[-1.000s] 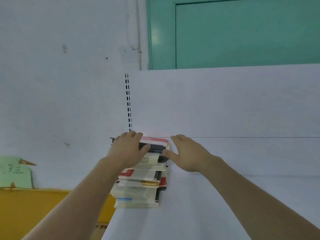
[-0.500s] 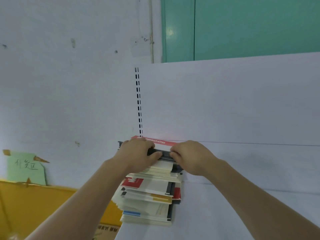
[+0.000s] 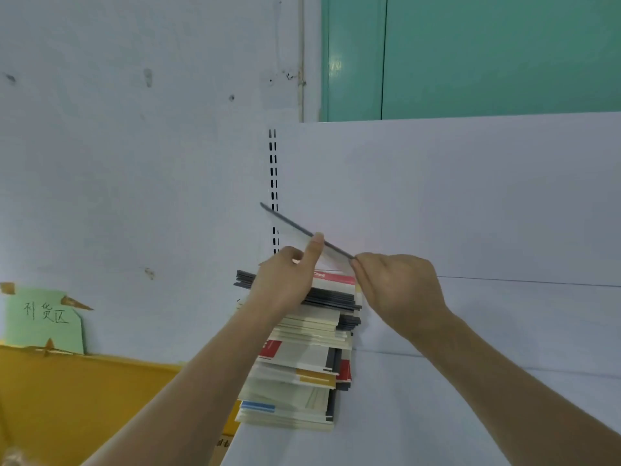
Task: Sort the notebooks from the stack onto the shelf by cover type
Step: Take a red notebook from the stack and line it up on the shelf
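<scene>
A tall stack of notebooks (image 3: 302, 358) stands on the white shelf (image 3: 470, 415), against its left end. Covers in it are cream, red-and-white and dark grey. Above the stack a thin dark-covered notebook (image 3: 295, 232) is held tilted, its left corner highest. My left hand (image 3: 285, 284) pinches its lower edge with thumb and fingers, and my right hand (image 3: 400, 290) pinches its right corner. A red-and-white notebook (image 3: 336, 280) lies on top of the stack beneath.
The shelf's white back panel (image 3: 437, 196) rises behind, with a slotted upright (image 3: 273, 169) at its left. A yellow board (image 3: 67, 398) with a green paper label (image 3: 43, 317) sits at lower left. A teal door (image 3: 487, 55) is above.
Both hands went from resting on the stack to gripping the top dark notebook, which is now lifted and tilted above the stack.
</scene>
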`<act>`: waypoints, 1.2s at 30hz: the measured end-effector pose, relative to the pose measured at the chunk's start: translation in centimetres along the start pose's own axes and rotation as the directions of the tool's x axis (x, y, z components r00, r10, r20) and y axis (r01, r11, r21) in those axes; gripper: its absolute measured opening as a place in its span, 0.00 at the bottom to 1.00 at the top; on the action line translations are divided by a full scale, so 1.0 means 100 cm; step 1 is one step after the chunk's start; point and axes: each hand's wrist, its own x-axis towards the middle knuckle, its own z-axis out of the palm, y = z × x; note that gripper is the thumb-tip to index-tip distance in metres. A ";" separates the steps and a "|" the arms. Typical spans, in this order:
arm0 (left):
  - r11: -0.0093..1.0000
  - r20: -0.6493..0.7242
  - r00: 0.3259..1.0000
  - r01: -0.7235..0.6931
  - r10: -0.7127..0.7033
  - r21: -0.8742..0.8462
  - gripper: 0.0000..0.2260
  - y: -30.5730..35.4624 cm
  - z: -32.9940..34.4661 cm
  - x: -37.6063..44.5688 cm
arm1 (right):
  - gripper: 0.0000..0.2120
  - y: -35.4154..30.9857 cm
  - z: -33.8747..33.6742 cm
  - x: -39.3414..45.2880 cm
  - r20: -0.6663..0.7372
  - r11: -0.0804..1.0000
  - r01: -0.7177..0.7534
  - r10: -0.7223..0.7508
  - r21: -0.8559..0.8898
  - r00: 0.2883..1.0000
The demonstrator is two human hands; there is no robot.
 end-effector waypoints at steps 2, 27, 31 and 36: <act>0.956 0.080 0.996 0.065 -0.044 -0.287 0.30 0.005 0.009 -0.002 | 0.13 -0.013 -0.002 -0.003 -0.047 0.997 0.076 -0.075 0.021 0.996; 0.857 -0.290 0.949 -0.046 -0.123 -0.513 0.07 -0.020 -0.052 0.011 | 0.14 0.007 -0.003 0.007 0.745 0.878 -0.430 0.140 0.211 0.652; 0.869 -0.294 0.951 -0.063 -0.097 -0.491 0.07 -0.012 -0.047 0.013 | 0.19 0.020 -0.009 0.011 0.847 0.737 -0.637 0.174 0.227 0.503; 0.870 -0.292 0.951 -0.059 -0.100 -0.489 0.07 -0.010 -0.044 0.012 | 0.15 0.013 0.002 0.013 0.768 0.787 -0.578 0.228 0.217 0.598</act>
